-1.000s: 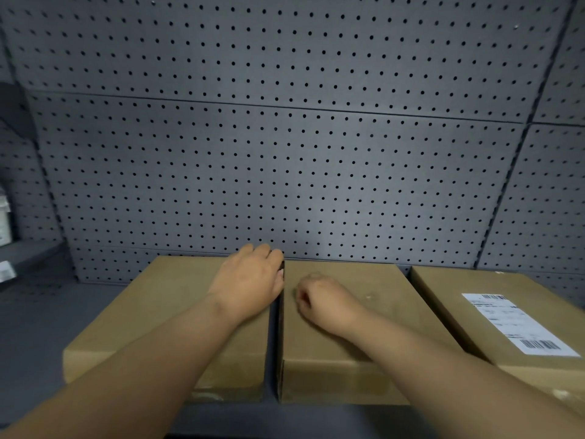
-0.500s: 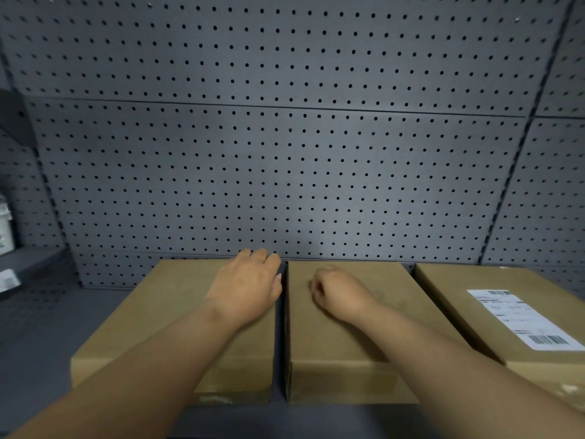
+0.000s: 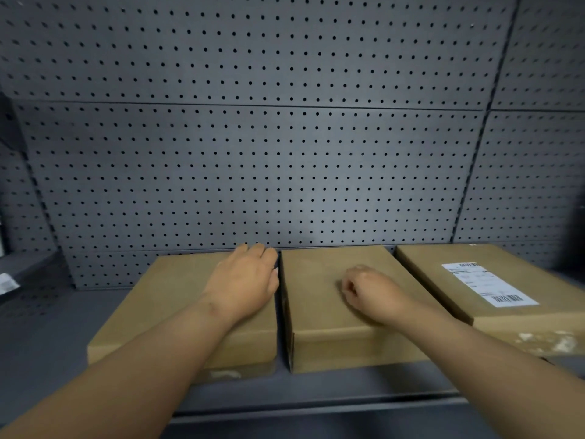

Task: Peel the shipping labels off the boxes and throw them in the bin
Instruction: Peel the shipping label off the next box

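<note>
Three brown boxes side by side on a grey shelf (image 3: 63, 337), pegboard (image 3: 253, 169) behind. Left hand (image 3: 243, 280) flat on left box (image 3: 164, 299), fingers relaxed, reaching its far right edge, grip holding nothing. Right hand (image 3: 370, 289) on middle box (image 3: 316, 312), fingers curled under; any catch in that grip cannot be told. White label (image 3: 487, 283) stuck on right box (image 3: 538, 280), apart from both hands.

Right hand (image 3: 375, 291) now nearer on the middle box (image 3: 332, 312), off its far edge.
</note>
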